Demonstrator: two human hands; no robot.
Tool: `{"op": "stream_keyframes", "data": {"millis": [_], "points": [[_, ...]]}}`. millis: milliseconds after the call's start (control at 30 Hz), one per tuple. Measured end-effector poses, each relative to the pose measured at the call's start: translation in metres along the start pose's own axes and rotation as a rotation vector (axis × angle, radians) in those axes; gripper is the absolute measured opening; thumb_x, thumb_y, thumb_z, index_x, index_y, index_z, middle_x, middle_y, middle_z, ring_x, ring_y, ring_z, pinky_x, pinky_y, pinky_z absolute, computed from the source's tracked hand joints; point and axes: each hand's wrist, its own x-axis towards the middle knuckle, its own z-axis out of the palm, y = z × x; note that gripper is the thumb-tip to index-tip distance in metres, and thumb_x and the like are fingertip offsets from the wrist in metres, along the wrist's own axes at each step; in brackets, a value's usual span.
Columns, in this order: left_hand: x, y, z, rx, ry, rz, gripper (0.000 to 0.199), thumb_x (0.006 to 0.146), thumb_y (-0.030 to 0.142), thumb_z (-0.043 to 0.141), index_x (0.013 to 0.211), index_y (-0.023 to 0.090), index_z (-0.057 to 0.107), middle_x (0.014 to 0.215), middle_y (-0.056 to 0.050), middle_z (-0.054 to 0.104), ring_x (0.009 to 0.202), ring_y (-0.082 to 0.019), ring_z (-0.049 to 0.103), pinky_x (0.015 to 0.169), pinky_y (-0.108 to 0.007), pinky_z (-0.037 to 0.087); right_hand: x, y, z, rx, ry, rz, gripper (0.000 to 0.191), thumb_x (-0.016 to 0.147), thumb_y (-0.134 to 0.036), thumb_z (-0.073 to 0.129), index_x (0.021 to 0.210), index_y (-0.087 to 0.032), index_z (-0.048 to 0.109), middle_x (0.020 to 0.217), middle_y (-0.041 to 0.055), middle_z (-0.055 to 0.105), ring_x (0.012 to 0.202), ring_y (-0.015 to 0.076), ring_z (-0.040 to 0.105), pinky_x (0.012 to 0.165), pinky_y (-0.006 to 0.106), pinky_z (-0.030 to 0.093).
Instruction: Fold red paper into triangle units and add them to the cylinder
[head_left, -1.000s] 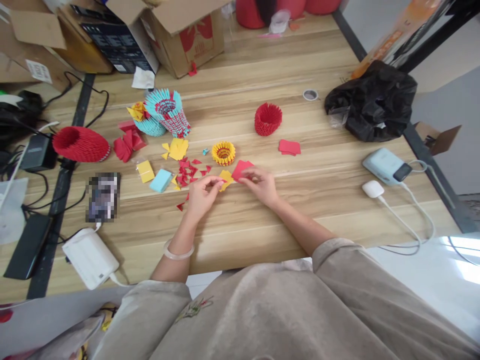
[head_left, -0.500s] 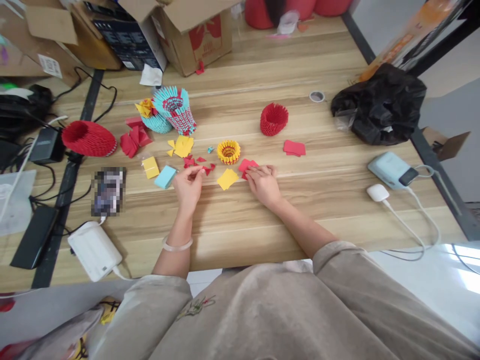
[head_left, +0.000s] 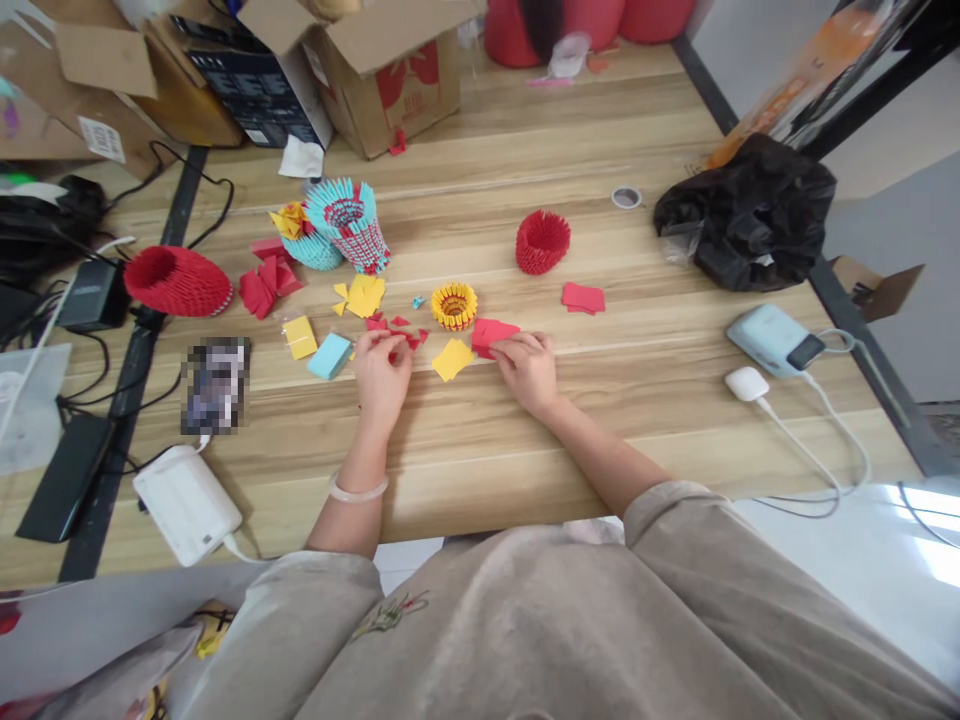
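Yellow-red bowl (head_left: 454, 308) stands near the red sheets (head_left: 493, 335).

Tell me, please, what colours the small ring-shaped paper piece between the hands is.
The paper ring is yellow with red, best seen in the head view.

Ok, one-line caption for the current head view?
Left hand over red paper triangles, right hand on red sheets, yellow ring beyond.

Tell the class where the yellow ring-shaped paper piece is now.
In the head view, the yellow ring sits near centre, just beyond the yellow paper sheets.
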Motion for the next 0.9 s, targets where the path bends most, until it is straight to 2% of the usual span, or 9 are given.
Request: {"op": "stream_keyframes", "data": {"millis": [100, 167, 333, 500, 567, 633, 767, 833, 900], "points": [[-0.005, 0.008, 0.003, -0.013, 0.020, 0.133, 0.017, 0.073, 0.023, 0.068, 0.088, 0.016, 0.073, 0.099, -0.011, 0.064, 0.100, -0.025, 0.060, 0.093, -0.041, 0.046, 0.001, -0.001, -0.001, 0.035, 0.009, 0.001, 0.010, 0.084, -0.017, 0.060, 0.084, -0.019, 0.070, 0.082, 0.0057, 0.071, 0.085, 0.0198, 0.060, 0.084, 0.035, 0.037], [-0.008, 0.015, 0.005, -0.121, -0.040, 0.222, 0.015, 0.077, 0.027, 0.066, 0.086, 0.016, 0.072, 0.094, -0.009, 0.067, 0.093, -0.021, 0.062, 0.089, -0.038, 0.048, 0.001, -0.001, -0.001, 0.083, 0.015, 0.000, 0.005, 0.080, -0.017, 0.066, 0.075, -0.018, 0.067, 0.076, 0.0045, 0.068, 0.080, 0.0195, 0.059, 0.079, 0.033, 0.039], [-0.017, 0.028, 0.009, -0.247, -0.224, 0.436, 0.017, 0.083, 0.027, 0.061, 0.091, 0.016, 0.071, 0.092, -0.008, 0.070, 0.084, -0.017, 0.065, 0.081, -0.033, 0.053, 0.003, 0.001, 0.000, 0.193, 0.006, 0.034, 0.021, 0.073, -0.021, 0.074, 0.060, -0.018, 0.058, 0.060, 0.0008, 0.057, 0.065, 0.0177, 0.054, 0.067, 0.031, 0.042], [-0.023, 0.034, 0.012, -0.199, -0.430, 0.595, 0.038, 0.090, 0.023, 0.051, 0.127, 0.021, 0.054, 0.130, -0.010, 0.058, 0.119, -0.021, 0.055, 0.102, -0.041, 0.046, 0.002, 0.003, 0.003, 0.254, -0.101, -0.019, 0.008, 0.072, -0.013, 0.072, 0.070, -0.016, 0.065, 0.069, 0.0035, 0.065, 0.069, 0.0175, 0.059, 0.068, 0.030, 0.048], [-0.025, 0.033, 0.015, -0.188, -0.501, 0.600, 0.039, 0.091, 0.022, 0.046, 0.129, 0.021, 0.053, 0.132, -0.011, 0.056, 0.122, -0.022, 0.053, 0.104, -0.043, 0.045, 0.001, 0.002, 0.004, 0.274, -0.147, -0.073, 0.007, 0.076, -0.010, 0.067, 0.076, -0.017, 0.068, 0.076, 0.0048, 0.068, 0.075, 0.0181, 0.062, 0.073, 0.030, 0.051], [-0.025, 0.032, 0.018, -0.177, -0.535, 0.572, 0.034, 0.092, 0.025, 0.045, 0.122, 0.018, 0.059, 0.124, -0.012, 0.061, 0.116, -0.022, 0.057, 0.102, -0.042, 0.048, 0.000, 0.002, 0.004, 0.289, -0.127, -0.119, 0.010, 0.080, -0.012, 0.061, 0.081, -0.018, 0.069, 0.081, 0.0061, 0.070, 0.079, 0.0186, 0.064, 0.077, 0.032, 0.052], [-0.024, 0.033, 0.018, -0.189, -0.555, 0.526, 0.032, 0.091, 0.028, 0.047, 0.115, 0.014, 0.063, 0.121, -0.014, 0.063, 0.114, -0.023, 0.059, 0.102, -0.042, 0.047, -0.003, -0.004, -0.001, 0.358, 0.108, -0.174, 0.017, 0.088, -0.017, 0.053, 0.085, -0.018, 0.070, 0.086, 0.0085, 0.072, 0.084, 0.0193, 0.065, 0.082, 0.035, 0.052], [-0.024, 0.036, 0.015, -0.252, -0.506, 0.471, 0.031, 0.090, 0.030, 0.050, 0.112, 0.014, 0.065, 0.124, -0.014, 0.061, 0.116, -0.024, 0.058, 0.103, -0.042, 0.046, -0.005, -0.010, -0.004, 0.427, 0.225, -0.132, 0.015, 0.087, -0.022, 0.056, 0.082, -0.019, 0.070, 0.082, 0.0071, 0.072, 0.082, 0.0191, 0.065, 0.082, 0.036, 0.051], [-0.026, 0.040, 0.014, -0.374, -0.446, 0.333, 0.031, 0.086, 0.033, 0.056, 0.109, 0.015, 0.066, 0.119, -0.014, 0.065, 0.109, -0.023, 0.062, 0.098, -0.041, 0.049, -0.006, -0.016, -0.007, 0.529, 0.250, 0.003, 0.011, 0.082, -0.028, 0.063, 0.078, -0.021, 0.070, 0.078, 0.0048, 0.071, 0.077, 0.0183, 0.065, 0.079, 0.034, 0.052]]}}
